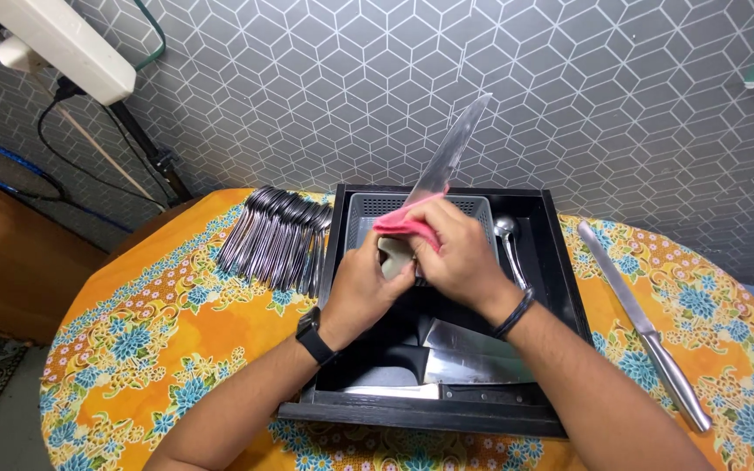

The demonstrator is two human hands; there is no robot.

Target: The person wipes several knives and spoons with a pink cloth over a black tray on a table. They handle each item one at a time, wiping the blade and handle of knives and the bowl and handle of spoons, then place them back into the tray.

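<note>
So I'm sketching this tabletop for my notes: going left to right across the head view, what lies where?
Row of spoons → left hand on the knife handle → pink cloth under the right hand, wiping the raised knife → ladle in the black tray → long steel knife on the floral tablecloth.

I am sitting in what looks like a home dining or kitchen corner. I am leaning over a round table (133,349) that is wearing an orange floral cloth, and a black cutlery tray (560,288) is lying on it beside a fanned row of steel spoons (277,235) and a long knife (643,327). Grey hexagon-patterned wallpaper (569,105) is running behind, and a white power strip (63,39) is hanging there with cables trailing.
</note>
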